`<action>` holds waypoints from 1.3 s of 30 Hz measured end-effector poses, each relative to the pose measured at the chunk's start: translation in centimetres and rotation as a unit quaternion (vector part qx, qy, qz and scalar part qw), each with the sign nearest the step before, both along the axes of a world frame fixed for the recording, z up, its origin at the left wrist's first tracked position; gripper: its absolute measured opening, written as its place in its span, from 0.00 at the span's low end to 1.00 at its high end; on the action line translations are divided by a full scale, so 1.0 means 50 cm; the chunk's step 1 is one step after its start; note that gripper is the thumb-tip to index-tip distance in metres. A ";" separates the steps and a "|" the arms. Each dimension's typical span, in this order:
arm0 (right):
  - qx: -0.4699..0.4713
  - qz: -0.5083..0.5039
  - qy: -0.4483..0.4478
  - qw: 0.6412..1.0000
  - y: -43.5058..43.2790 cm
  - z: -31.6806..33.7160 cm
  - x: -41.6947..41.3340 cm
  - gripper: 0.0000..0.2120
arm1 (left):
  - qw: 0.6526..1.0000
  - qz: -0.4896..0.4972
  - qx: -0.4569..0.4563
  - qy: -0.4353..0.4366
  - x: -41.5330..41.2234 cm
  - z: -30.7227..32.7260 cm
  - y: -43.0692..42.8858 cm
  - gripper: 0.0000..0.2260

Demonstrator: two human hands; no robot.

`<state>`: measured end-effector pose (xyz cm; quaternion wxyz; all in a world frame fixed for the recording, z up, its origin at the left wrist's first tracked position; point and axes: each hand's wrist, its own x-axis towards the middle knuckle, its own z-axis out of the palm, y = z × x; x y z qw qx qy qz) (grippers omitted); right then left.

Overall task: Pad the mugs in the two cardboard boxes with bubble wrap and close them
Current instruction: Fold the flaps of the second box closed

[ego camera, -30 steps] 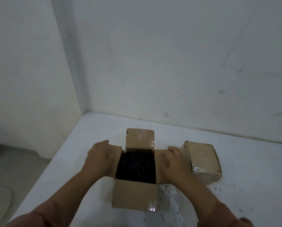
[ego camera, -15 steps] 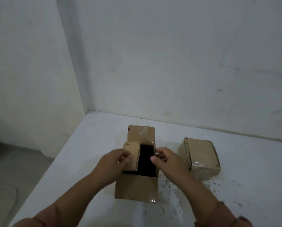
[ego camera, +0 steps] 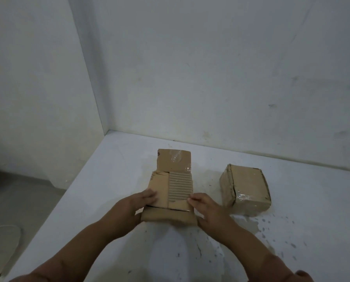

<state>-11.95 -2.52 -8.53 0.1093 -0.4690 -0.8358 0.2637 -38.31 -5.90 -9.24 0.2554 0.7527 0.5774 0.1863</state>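
White speckled table [ego camera: 292, 200], bare walls [ego camera: 210, 68]

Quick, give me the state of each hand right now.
Left hand: open, fingers pressing the left flap of the cardboard box down.
Right hand: open, fingertips pressing the right flap down.

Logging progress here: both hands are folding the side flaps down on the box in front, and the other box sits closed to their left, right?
Not quite. In the head view the closed box sits to the right of the hands, not the left. The left hand and right hand do press the front box's side flaps down.
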 end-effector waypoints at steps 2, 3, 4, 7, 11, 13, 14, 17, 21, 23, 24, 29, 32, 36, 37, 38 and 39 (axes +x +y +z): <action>-0.033 -0.064 0.043 0.997 0.011 0.012 -0.007 0.18 | 0.998 0.062 -0.012 -0.023 0.011 0.012 0.004 0.16; -0.042 -0.083 0.049 0.994 0.016 0.016 -0.012 0.14 | 0.996 0.087 -0.013 -0.026 0.019 0.017 0.007 0.11; -0.043 -0.095 0.045 0.994 0.022 0.018 -0.017 0.11 | 0.994 0.108 -0.010 -0.025 0.027 0.020 0.010 0.05; -0.078 -0.143 0.062 0.985 0.036 0.024 -0.030 0.13 | 0.981 0.183 0.001 -0.058 0.049 0.016 0.015 0.06; -0.172 -0.164 0.103 0.966 0.052 0.031 -0.035 0.34 | 0.959 0.234 -0.048 -0.152 0.064 0.009 0.019 0.20; -0.204 -0.158 0.093 0.962 0.066 0.031 -0.035 0.43 | 0.963 0.217 -0.070 -0.142 0.065 0.015 0.025 0.23; -0.227 -0.160 0.088 0.957 0.076 0.032 -0.036 0.47 | 0.969 0.205 -0.078 -0.118 0.066 0.018 0.030 0.22; -0.284 -0.172 0.086 0.939 0.108 0.041 -0.049 0.50 | 0.976 0.180 -0.100 -0.068 0.069 0.028 0.043 0.21; -0.263 -0.240 0.231 0.905 0.154 0.066 -0.086 0.45 | 0.978 0.175 -0.105 -0.049 0.067 0.030 0.047 0.21; -0.230 -0.252 0.273 0.900 0.168 0.082 -0.099 0.41 | 0.978 0.173 -0.105 -0.049 0.065 0.028 0.046 0.21; -0.199 -0.244 0.268 0.910 0.170 0.087 -0.102 0.38 | 0.978 0.172 -0.105 -0.050 0.063 0.027 0.046 0.21; -0.013 -0.119 0.134 0.984 0.138 0.090 -0.091 0.12 | 0.979 0.171 -0.097 -0.055 0.061 0.020 0.044 0.22; 0.036 -0.057 0.073 0.995 0.115 0.063 -0.079 0.11 | 0.978 0.173 -0.093 -0.068 0.062 0.016 0.044 0.23; 0.058 -0.030 0.006 0.998 0.094 0.028 -0.073 0.13 | 0.970 0.197 -0.096 -0.109 0.064 0.016 0.043 0.22; 0.064 -0.031 -0.003 0.997 0.092 0.024 -0.072 0.13 | 0.964 0.209 -0.102 -0.128 0.064 0.015 0.041 0.22; 0.071 -0.030 -0.011 0.997 0.091 0.023 -0.073 0.13 | 0.961 0.214 -0.106 -0.142 0.065 0.015 0.040 0.23; 0.075 -0.026 -0.019 0.997 0.091 0.020 -0.075 0.13 | 0.961 0.210 -0.107 -0.145 0.066 0.016 0.038 0.23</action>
